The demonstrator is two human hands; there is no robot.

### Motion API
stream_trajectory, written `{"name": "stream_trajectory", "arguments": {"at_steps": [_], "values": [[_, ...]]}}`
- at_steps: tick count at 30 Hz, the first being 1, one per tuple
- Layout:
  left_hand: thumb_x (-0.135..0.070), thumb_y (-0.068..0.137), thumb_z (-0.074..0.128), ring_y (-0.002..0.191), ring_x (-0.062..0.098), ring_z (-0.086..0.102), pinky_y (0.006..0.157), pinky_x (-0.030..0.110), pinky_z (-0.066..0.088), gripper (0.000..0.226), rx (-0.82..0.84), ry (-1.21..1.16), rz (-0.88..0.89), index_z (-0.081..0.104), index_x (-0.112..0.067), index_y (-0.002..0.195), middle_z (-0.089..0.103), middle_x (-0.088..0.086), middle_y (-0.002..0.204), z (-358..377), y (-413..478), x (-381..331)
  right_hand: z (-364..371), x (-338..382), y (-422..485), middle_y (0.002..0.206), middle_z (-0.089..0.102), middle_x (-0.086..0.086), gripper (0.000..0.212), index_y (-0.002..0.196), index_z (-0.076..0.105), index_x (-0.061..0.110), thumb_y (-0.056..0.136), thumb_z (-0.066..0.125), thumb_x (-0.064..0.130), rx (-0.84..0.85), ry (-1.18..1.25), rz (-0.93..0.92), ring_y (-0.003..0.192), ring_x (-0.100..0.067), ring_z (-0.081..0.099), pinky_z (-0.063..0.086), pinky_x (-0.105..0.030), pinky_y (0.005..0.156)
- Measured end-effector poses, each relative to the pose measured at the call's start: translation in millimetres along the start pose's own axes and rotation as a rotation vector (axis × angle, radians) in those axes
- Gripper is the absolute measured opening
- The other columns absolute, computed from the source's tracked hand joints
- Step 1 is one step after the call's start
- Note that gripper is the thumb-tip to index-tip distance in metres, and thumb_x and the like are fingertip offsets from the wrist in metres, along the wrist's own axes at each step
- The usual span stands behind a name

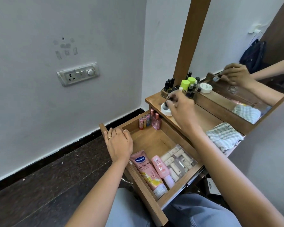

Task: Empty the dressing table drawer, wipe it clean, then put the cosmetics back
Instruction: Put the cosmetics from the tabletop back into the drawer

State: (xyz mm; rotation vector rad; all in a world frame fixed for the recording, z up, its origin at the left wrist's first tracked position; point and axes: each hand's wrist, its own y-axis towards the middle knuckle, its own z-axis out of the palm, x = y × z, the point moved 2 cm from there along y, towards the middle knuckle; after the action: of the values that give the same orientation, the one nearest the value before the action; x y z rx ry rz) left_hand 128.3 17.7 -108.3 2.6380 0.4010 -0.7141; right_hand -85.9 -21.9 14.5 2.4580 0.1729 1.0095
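The wooden drawer point(156, 141) is pulled out. It holds a pink Vaseline tube point(146, 171), a smaller pink bottle point(161, 169), a clear box of cream-coloured tubes point(177, 161), and at the far end lip balms point(143, 122) and a pink perfume bottle point(156, 122). My left hand point(118, 143) rests on the drawer's front edge, fingers curled over it. My right hand point(180, 107) is over the table top, pinching a small dark-capped nail polish bottle point(169, 99) just above a white jar point(166, 109).
More nail polish bottles point(168, 86) and green-capped bottles point(185, 84) stand by the mirror point(246, 89). A checked cloth point(223, 136) lies on the table top at right. A wall with a switch plate point(78, 74) is to the left. My knees are under the drawer.
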Motion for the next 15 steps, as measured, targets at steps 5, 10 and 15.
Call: {"name": "stream_trajectory", "arguments": {"at_steps": [5, 10, 15], "values": [[-0.026, 0.099, 0.034, 0.131, 0.027, 0.045, 0.119, 0.042, 0.016, 0.042, 0.006, -0.013, -0.009, 0.067, -0.003, 0.109, 0.067, 0.013, 0.119, -1, 0, -1, 62, -10, -20, 0.08, 0.067, 0.0, 0.009, 0.097, 0.057, 0.018, 0.088, 0.057, 0.016, 0.28, -0.114, 0.088, 0.07, -0.017, 0.066, 0.055, -0.034, 0.065], [-0.029, 0.099, 0.03, 0.133, 0.024, 0.044, 0.12, 0.04, 0.014, 0.045, 0.022, -0.001, -0.019, 0.066, -0.006, 0.113, 0.066, 0.011, 0.122, -2, 0, -1, 100, -22, -20, 0.09, 0.067, -0.008, 0.011, 0.096, 0.061, 0.009, 0.088, 0.055, 0.014, 0.377, -0.33, 0.09, 0.08, -0.024, 0.061, 0.045, -0.031, 0.064], [-0.028, 0.1, 0.03, 0.134, 0.024, 0.043, 0.12, 0.042, 0.014, 0.045, 0.029, 0.001, -0.017, 0.065, -0.005, 0.116, 0.065, 0.011, 0.124, -3, -1, -2, 119, -35, -17, 0.096, 0.066, -0.013, 0.012, 0.1, 0.06, 0.007, 0.092, 0.055, 0.014, 0.42, -0.429, 0.072, 0.088, -0.031, 0.064, 0.047, -0.034, 0.068]]}}
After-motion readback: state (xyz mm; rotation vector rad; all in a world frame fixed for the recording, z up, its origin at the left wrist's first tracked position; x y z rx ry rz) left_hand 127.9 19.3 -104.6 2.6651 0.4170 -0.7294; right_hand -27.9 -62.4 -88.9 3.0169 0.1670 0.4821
